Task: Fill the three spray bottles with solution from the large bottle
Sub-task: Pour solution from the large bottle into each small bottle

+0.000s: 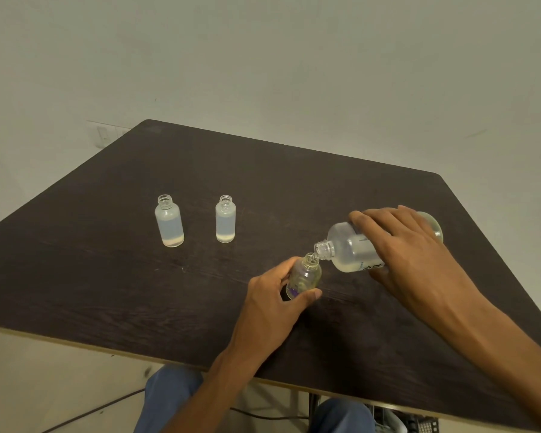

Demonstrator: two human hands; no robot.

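Two small clear spray bottles without caps stand upright on the dark table (pixel 113 276): the left one (pixel 169 225) and the middle one (pixel 225 219), both holding cloudy liquid. My left hand (pixel 272 303) grips a third small bottle (pixel 305 276), tilted slightly, its open neck up. My right hand (pixel 409 248) holds the large clear bottle (pixel 350 248) tipped sideways, its open mouth touching the small bottle's neck. Pale liquid lies along the large bottle's lower side.
The table's near edge runs across the bottom, with my blue-trousered knees below it. A plain wall stands behind the table, with a socket plate (pixel 105 134) at the left. Cables lie on the floor.
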